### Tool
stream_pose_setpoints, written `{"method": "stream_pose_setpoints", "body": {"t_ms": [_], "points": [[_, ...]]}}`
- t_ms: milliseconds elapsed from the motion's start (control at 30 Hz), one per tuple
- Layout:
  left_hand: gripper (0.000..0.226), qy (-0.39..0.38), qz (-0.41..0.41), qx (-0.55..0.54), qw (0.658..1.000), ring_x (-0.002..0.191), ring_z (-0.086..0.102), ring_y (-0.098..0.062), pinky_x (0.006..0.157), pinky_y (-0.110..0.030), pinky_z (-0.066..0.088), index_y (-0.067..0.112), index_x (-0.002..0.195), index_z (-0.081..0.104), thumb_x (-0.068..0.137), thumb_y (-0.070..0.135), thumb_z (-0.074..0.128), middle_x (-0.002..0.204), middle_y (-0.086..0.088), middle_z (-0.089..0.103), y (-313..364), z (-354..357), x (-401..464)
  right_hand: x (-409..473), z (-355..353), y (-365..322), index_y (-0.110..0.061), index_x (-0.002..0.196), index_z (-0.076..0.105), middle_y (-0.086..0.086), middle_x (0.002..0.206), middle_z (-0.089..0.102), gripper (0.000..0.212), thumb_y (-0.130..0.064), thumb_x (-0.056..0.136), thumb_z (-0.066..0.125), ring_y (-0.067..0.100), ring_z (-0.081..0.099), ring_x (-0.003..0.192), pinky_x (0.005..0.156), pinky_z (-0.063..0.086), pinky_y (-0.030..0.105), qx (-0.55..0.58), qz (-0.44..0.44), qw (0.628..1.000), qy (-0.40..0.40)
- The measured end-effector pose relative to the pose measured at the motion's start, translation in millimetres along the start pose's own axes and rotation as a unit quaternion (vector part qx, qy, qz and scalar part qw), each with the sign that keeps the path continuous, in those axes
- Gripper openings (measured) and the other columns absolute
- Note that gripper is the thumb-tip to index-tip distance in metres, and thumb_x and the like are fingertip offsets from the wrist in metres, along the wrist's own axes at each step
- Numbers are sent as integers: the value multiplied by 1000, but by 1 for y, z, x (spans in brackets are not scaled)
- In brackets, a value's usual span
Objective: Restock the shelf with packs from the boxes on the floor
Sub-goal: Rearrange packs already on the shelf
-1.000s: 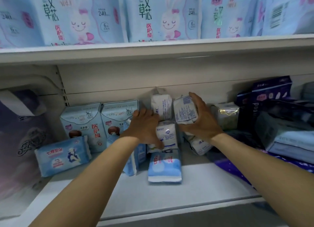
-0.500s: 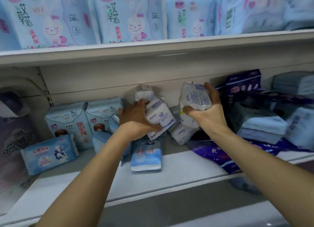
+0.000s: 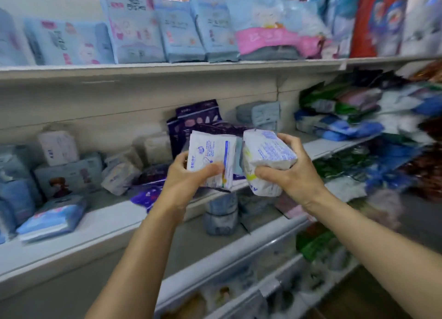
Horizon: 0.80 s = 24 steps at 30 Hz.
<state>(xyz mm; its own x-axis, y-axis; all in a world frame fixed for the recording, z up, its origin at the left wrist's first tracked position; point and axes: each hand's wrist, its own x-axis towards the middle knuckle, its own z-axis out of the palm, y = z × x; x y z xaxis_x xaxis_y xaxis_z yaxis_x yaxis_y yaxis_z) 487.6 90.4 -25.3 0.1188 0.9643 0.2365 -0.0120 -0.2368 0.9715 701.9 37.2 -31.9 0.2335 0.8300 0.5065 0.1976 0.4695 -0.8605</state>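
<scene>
Left hand [image 3: 189, 177] and right hand [image 3: 289, 175] are each gripping a white pack [image 3: 210, 158], [image 3: 265, 156] before the shelf [image 3: 114, 220]; slick wrap risks slipping.

Bare forearms, no sleeves, no jewellery

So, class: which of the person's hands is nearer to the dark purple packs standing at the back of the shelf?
Left. The left hand, gripping a white pack, sits just below the purple packs; the right hand is off to their right.

We hold two packs before the shelf.
Left hand [image 3: 185, 175] grips one pack [image 3: 211, 156], right hand [image 3: 290, 175] another pack [image 3: 265, 158] just beside; shelf [image 3: 114, 217] lies behind.
</scene>
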Motion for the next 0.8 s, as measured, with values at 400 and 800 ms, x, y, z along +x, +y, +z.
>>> {"method": "stream_pose_setpoints", "body": {"t_ms": [400, 800], "points": [[80, -198, -58, -58, 977, 88, 72, -16, 69, -27, 56, 10, 121, 58, 51, 33, 88, 108, -5, 73, -45, 279, -68, -92, -279, 10, -22, 124, 42, -12, 109, 58, 71, 0, 69, 82, -11, 63, 78, 62, 52, 16, -104, 82, 982, 137], [63, -325, -173, -99, 925, 88, 74, -20, 75, -31, 57, 10, 117, 63, 62, 27, 88, 98, -4, 77, -107, 474, -67, -122, -442, 72, -19, 127, 45, -5, 111, 63, 78, -2, 61, 85, 0, 66, 87, 70, 57, 23, -96, 159, 954, 235]]}}
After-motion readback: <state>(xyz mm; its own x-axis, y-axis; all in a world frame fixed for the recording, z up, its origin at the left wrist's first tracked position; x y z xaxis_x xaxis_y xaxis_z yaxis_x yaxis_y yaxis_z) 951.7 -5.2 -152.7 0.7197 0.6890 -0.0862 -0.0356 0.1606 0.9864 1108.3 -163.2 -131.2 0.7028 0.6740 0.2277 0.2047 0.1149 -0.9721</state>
